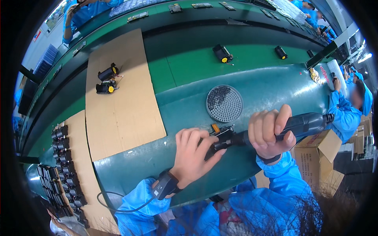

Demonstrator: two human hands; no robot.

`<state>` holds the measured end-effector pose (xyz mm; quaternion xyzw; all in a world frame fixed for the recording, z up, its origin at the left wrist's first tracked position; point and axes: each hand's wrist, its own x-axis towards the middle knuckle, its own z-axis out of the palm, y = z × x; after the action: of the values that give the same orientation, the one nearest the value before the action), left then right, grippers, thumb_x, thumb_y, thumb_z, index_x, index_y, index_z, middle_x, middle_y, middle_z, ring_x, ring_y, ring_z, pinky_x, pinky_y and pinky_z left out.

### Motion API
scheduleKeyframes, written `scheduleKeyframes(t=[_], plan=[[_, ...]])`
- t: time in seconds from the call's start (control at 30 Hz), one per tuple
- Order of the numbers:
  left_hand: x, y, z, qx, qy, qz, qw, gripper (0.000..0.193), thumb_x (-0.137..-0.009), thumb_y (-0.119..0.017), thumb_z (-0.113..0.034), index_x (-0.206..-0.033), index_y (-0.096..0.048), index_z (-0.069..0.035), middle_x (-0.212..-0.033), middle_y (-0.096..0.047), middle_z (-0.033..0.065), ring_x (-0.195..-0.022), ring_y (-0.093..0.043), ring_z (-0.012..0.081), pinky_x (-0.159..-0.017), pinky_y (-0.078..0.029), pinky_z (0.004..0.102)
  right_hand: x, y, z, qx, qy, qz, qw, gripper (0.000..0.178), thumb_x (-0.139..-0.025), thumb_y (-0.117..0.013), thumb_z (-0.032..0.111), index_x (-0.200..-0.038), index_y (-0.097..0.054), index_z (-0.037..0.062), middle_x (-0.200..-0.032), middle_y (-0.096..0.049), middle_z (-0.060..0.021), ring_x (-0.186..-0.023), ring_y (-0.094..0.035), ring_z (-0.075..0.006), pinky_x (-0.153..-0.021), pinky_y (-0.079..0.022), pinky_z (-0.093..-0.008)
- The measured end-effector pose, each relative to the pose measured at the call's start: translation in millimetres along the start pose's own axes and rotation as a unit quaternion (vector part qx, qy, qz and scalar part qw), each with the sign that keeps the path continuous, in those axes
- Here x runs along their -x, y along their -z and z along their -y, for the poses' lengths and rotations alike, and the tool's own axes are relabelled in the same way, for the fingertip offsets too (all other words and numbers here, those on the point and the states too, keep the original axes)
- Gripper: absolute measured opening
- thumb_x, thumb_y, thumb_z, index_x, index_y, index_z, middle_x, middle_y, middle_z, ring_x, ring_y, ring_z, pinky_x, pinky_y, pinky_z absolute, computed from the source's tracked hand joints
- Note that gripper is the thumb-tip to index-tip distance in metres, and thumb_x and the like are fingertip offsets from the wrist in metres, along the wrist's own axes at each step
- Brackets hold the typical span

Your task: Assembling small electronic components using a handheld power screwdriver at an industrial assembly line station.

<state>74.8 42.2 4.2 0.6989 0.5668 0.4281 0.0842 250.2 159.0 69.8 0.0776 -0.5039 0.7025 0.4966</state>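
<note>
My right hand (pixel 269 129) is wrapped round a black electric screwdriver (pixel 309 123), held almost level with its tip pointing left. The tip meets a small black device part (pixel 225 136), which has an orange flat cable (pixel 215 128) on its far side. My left hand (pixel 193 155) grips that part from the left, between thumb and fingers; much of it is hidden behind the fingers. Just beyond both hands lies a round grey dish (pixel 233 109) with a dimpled face and dark small screws gathered at its upper left. A black band with a cable (pixel 128 210) circles my left wrist.
Two black units with yellow discs (pixel 107 80) lie on a cardboard sheet (pixel 126 129). More units (pixel 223 54) sit on the green belt (pixel 181 67) beyond. Rows of black parts (pixel 67 165) stand left. Right are an open carton (pixel 315 153) and a co-worker (pixel 346 106).
</note>
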Motion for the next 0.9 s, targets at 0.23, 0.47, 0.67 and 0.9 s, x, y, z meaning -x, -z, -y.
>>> scheduleKeyframes(t=[0.23,0.47,0.67,0.9], plan=[[-1.1,-2.0,-1.8,0.031,-0.038,-0.020,0.999,0.018,-0.073,-0.082,-0.014,-0.088,-0.073,-0.011,-0.089,-0.058,0.0004,-0.091,-0.054,0.0223,-0.084,-0.037,0.0394,0.2,-1.4,-1.0,-0.024,0.001,0.012,1.000,0.027,-0.092,-0.067,0.024,-0.091,-0.045,0.0081,-0.058,-0.049,-0.0004,-0.045,-0.048,-0.0128,-0.043,-0.045,-0.0299],[0.7,-2.1,-1.6,0.037,-0.039,-0.016,0.998,0.018,-0.074,-0.080,-0.009,-0.092,-0.075,-0.011,-0.089,-0.060,-0.0013,-0.090,-0.054,0.0209,-0.085,-0.036,0.0376,2.0,-2.2,-1.3,-0.029,-0.012,0.015,0.999,0.026,-0.092,-0.066,0.024,-0.091,-0.046,0.0084,-0.058,-0.049,-0.0001,-0.044,-0.048,-0.0129,-0.043,-0.045,-0.0297],[1.2,-1.9,-1.0,0.040,-0.047,-0.023,0.998,0.019,-0.074,-0.081,-0.009,-0.092,-0.075,-0.011,-0.088,-0.062,-0.0012,-0.090,-0.055,0.0208,-0.085,-0.037,0.0377,2.5,-2.8,-0.7,-0.033,-0.013,0.009,0.999,0.026,-0.092,-0.066,0.025,-0.091,-0.046,0.0084,-0.058,-0.048,0.0001,-0.044,-0.048,-0.0128,-0.043,-0.045,-0.0299],[0.6,-2.0,-1.4,0.046,-0.051,-0.023,0.997,0.019,-0.073,-0.081,-0.009,-0.091,-0.075,-0.010,-0.088,-0.062,-0.0011,-0.089,-0.055,0.0210,-0.083,-0.038,0.0382,2.2,-1.7,0.5,-0.029,-0.023,0.012,0.999,0.026,-0.092,-0.066,0.025,-0.091,-0.046,0.0086,-0.058,-0.048,0.0003,-0.044,-0.048,-0.0128,-0.043,-0.045,-0.0299]])
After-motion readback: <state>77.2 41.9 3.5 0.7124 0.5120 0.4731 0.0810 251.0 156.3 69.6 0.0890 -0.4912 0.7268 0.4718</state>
